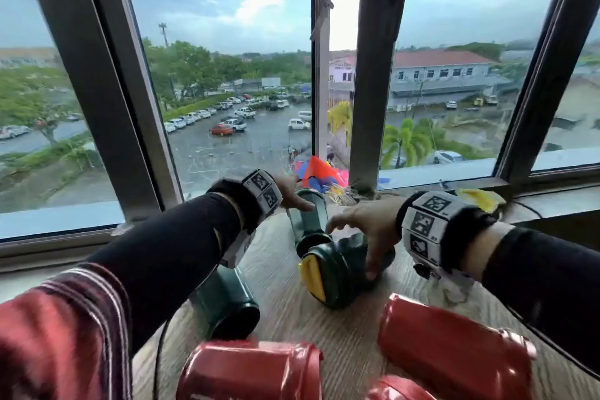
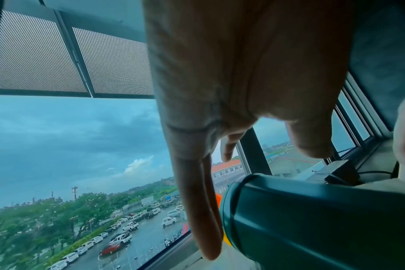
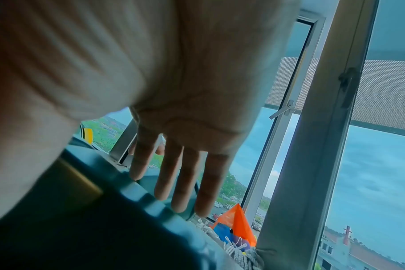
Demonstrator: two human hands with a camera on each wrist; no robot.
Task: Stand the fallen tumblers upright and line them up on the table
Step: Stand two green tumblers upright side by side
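- our right hand [image 1: 367, 230] arches over a green tumbler with a yellow lid [image 1: 337, 269], thumb at its near side and fingers stretched across the top; the wrist view shows the fingers straight, so we read it as open and resting there, not yet clasping.
- our left hand [image 1: 292, 193] reaches over the far green tumbler [image 1: 308, 221] by the window [image 1: 227, 75], fingers hanging straight beside it; open too, and whether it touches we cannot tell.
- both tumblers lie on their sides on the wooden table [image 1: 279, 273], nearly end to end, the far one's end right at the lidded one.
- a third green tumbler [image 1: 230, 305] lies under our left forearm; two red tumblers [image 1: 250, 370] [image 1: 454, 347] lie at the near edge, with part of another below.
- none stands yet, as we judge it.
- risks, in our view: round bodies could roll off the near edge if nudged by a sleeve; tipping the lidded one up could knock its neighbour; a loose grip on smooth plastic could let it slip.
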